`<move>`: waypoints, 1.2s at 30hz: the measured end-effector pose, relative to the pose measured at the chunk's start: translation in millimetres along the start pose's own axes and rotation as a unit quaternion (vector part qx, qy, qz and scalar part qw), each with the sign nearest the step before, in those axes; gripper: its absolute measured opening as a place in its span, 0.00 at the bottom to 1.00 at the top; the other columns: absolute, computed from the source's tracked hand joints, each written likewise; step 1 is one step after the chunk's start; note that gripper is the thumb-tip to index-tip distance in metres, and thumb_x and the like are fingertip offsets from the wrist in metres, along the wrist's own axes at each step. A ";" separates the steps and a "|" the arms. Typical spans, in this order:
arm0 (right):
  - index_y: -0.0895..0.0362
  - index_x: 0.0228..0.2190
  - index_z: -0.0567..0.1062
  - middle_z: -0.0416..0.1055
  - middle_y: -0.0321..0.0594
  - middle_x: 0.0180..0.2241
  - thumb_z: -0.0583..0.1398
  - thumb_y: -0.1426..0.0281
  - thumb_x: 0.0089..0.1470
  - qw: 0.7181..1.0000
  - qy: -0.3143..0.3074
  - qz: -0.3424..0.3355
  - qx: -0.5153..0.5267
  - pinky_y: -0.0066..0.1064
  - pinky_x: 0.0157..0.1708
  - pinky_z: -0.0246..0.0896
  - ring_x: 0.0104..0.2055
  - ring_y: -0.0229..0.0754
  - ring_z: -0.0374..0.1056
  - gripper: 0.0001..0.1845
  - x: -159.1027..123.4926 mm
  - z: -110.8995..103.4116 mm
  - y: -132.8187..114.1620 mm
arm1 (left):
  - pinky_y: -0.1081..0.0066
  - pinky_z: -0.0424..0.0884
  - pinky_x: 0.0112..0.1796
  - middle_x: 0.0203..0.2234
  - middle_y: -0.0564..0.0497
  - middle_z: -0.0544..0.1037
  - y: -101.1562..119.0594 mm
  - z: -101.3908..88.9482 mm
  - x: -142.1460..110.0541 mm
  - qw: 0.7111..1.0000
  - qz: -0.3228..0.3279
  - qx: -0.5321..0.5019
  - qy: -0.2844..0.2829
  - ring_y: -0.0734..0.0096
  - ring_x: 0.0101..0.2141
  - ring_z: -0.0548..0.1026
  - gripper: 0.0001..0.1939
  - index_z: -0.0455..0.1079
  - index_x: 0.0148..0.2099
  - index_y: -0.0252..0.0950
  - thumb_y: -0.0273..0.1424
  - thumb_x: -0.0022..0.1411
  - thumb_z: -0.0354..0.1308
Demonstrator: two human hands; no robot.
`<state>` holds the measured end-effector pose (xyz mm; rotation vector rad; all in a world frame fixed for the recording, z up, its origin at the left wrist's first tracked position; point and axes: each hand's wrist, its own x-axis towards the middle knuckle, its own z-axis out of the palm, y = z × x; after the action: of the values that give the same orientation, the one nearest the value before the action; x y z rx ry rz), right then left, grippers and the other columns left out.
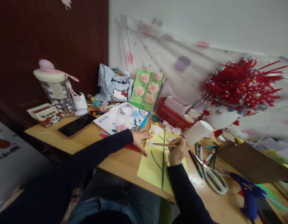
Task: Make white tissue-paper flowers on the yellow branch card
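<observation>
A sheet of yellow paper (149, 168) lies on the table before me, with a green stem and branches drawn on it. Pale white tufts (157, 129) sit on its upper part. My right hand (178, 150) grips a pencil (164, 145) whose tip points left, at a whitish tuft near the paper's left edge. Fingers spread, my left hand (141, 139) rests flat at that left edge, partly over the stacked coloured sheets. Just beyond the yellow paper lie several small white squares (173, 128).
A phone (77, 125), a tumbler (55, 90) and a drawn-on white sheet (122, 116) are on the left. Behind stand a green flower card (148, 88) and a red basket (167, 115). Scissors (214, 179), markers, a paper roll (200, 132) and a blue glue gun (248, 193) lie right.
</observation>
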<state>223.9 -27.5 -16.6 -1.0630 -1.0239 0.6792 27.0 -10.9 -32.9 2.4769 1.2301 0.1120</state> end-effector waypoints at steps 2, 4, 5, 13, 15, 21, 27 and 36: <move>0.56 0.08 0.64 0.51 0.32 0.04 0.48 0.56 0.56 1.000 0.003 0.005 -0.006 0.25 0.11 0.41 0.09 0.32 0.49 0.31 0.9 -1.1 0.9 | 0.48 0.40 0.61 0.66 0.49 0.52 0.6 -2.3 0.6 1.000 -0.001 -0.010 0.003 0.44 0.65 0.45 0.53 0.54 0.66 0.42 0.53 0.40 0.67; 0.56 0.08 0.64 0.51 0.32 0.04 0.49 0.56 0.56 1.000 0.008 0.019 0.005 0.25 0.11 0.40 0.09 0.32 0.49 0.30 2.4 -2.0 2.2 | 0.49 0.44 0.60 0.64 0.48 0.58 -2.5 -11.8 0.4 0.999 -0.003 -0.040 0.032 0.45 0.64 0.49 0.47 0.60 0.64 0.43 0.49 0.43 0.68; 0.56 0.08 0.64 0.51 0.32 0.04 0.49 0.56 0.56 1.000 0.011 0.025 0.015 0.25 0.11 0.40 0.09 0.32 0.48 0.30 3.2 -2.3 3.0 | 0.51 0.48 0.60 0.61 0.48 0.64 -6.1 -19.9 -0.6 0.996 -0.005 -0.067 0.066 0.48 0.63 0.53 0.40 0.64 0.61 0.42 0.46 0.47 0.67; 0.55 0.11 0.62 0.52 0.30 0.07 0.49 0.58 0.54 0.995 -0.005 0.058 0.086 0.27 0.11 0.41 0.09 0.32 0.48 0.25 9.3 -1.8 8.8 | 0.68 0.71 0.41 0.31 0.48 0.81 -81.7 -89.7 -40.0 0.845 -0.252 -0.130 0.453 0.65 0.35 0.79 0.19 0.71 0.52 0.33 0.29 0.64 0.45; 0.55 0.11 0.61 0.51 0.30 0.07 0.49 0.58 0.54 0.992 -0.009 0.072 0.102 0.27 0.11 0.40 0.09 0.32 0.47 0.25 11.3 -1.7 10.8 | 0.66 0.71 0.43 0.33 0.47 0.81 -101.7 -90.9 -48.6 0.829 -0.298 -0.097 0.464 0.63 0.38 0.78 0.17 0.72 0.49 0.33 0.27 0.61 0.48; 0.56 0.11 0.62 0.51 0.30 0.07 0.49 0.57 0.55 0.991 0.009 0.086 0.103 0.26 0.11 0.39 0.09 0.31 0.47 0.26 14.8 -3.6 14.7 | 0.66 0.68 0.47 0.41 0.47 0.80 -126.3 -88.2 -36.4 0.854 -0.327 -0.017 0.404 0.61 0.44 0.75 0.10 0.77 0.40 0.37 0.30 0.58 0.55; 0.56 0.12 0.63 0.53 0.31 0.07 0.49 0.57 0.55 0.990 0.020 0.097 0.097 0.26 0.11 0.39 0.09 0.32 0.48 0.25 16.2 -5.6 13.8 | 0.49 0.61 0.49 0.42 0.39 0.77 -122.4 -82.1 -16.2 0.858 -0.367 0.041 0.357 0.42 0.50 0.69 0.08 0.76 0.35 0.35 0.34 0.55 0.61; 0.56 0.10 0.63 0.52 0.32 0.06 0.49 0.56 0.54 0.994 0.021 0.088 0.062 0.26 0.11 0.40 0.09 0.32 0.48 0.27 15.8 -3.1 9.5 | 0.52 0.61 0.49 0.46 0.44 0.77 -124.6 -77.5 -18.6 0.857 -0.371 0.036 0.356 0.50 0.51 0.69 0.11 0.75 0.41 0.37 0.30 0.63 0.51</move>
<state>233.2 -11.8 -20.5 -1.0623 -0.8466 0.8486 -96.3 65.6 -4.3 1.8518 2.4330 0.8319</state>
